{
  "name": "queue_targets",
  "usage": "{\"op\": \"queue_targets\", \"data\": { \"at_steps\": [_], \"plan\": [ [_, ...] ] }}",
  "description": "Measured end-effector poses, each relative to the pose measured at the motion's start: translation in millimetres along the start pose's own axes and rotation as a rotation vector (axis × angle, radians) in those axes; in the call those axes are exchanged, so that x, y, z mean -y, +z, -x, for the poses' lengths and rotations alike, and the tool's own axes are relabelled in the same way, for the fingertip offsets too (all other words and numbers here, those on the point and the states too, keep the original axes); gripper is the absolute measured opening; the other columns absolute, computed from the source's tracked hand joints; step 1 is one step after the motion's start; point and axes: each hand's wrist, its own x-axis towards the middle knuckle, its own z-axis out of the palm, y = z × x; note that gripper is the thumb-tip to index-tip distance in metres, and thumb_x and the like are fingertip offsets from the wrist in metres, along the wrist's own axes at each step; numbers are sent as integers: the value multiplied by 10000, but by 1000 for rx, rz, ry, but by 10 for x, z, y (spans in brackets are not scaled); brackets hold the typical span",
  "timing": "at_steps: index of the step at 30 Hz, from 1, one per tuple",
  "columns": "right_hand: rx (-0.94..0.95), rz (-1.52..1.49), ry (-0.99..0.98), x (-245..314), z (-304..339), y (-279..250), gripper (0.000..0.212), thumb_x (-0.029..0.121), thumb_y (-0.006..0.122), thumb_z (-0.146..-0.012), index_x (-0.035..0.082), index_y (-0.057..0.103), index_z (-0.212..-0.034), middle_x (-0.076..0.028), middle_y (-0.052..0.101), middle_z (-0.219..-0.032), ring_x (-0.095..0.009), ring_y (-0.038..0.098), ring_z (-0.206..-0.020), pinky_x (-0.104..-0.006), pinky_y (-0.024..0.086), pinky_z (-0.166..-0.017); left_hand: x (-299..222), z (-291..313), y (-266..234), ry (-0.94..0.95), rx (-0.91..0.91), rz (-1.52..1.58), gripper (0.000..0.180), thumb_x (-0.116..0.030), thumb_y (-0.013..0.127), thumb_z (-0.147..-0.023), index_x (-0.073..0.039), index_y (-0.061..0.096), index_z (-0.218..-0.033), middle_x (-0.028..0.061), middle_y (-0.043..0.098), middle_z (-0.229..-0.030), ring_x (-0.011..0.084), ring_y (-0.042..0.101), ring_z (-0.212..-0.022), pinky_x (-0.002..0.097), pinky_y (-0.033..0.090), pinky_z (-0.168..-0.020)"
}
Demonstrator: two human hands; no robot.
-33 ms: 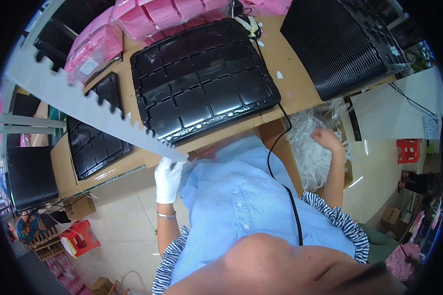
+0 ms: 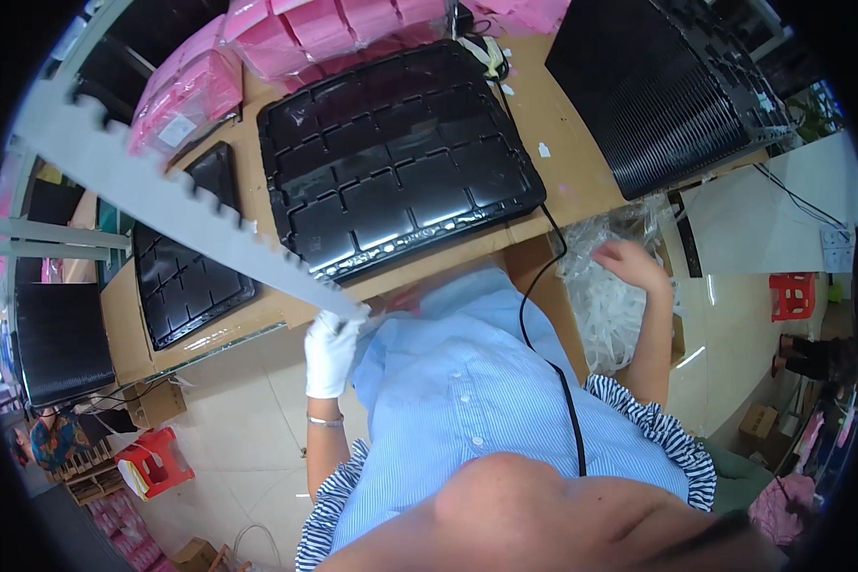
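My left hand (image 2: 332, 355), in a white glove, is closed around the narrow end of a long pale strip (image 2: 181, 214) with notches along one edge. It slants up to the far left, above the table edge and across a smaller black tray (image 2: 186, 286). Just beyond the hand lies a large black moulded tray (image 2: 400, 153) with shallow divided sections. My bare right hand (image 2: 631, 265) hovers over a carton of clear plastic strips (image 2: 601, 319), fingers loosely bent and somewhat apart, with nothing visible in them.
Pink wrapped packs (image 2: 305, 33) line the table's back. A tall stack of black trays (image 2: 658, 105) stands at the right, another stack (image 2: 62, 334) at the far left. A black cable (image 2: 529, 324) hangs down my front. Red stools (image 2: 157, 462) stand on the floor.
My right hand has loosened from a fist and its fingers now reach out a little to the left. My left hand has shifted very slightly right with the strip.
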Motion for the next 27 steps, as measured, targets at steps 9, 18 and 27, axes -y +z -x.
{"op": "queue_targets", "data": {
  "at_steps": [9,18,27],
  "plan": [
    [-813,-37,-1251,2780,-2013,-1161,150,110,607,-860,14,646,-967,-98,661,-944,-282,637,-873,-348,506,-773,671,249,236,-181,220,-51,102,-105,638,-847,-24,660,-904,79,685,-800,163,638,-715,294,492,-671],
    [-938,607,-977,3519,-3382,-1802,282,198,651,-810,58,612,-1051,-102,624,-1099,-279,587,-1047,-401,484,-881,510,178,182,-154,243,-124,271,-238,666,-841,-6,657,-980,123,683,-909,198,649,-763,318,506,-730],
    [-544,609,-968,3760,-3256,-2330,162,214,687,-729,59,717,-764,-159,683,-756,-324,664,-730,-436,522,-698,-773,-435,-1630,-180,-163,-699,425,-382,740,-770,13,668,-910,205,674,-861,337,668,-780,380,526,-694]
  ]
}}
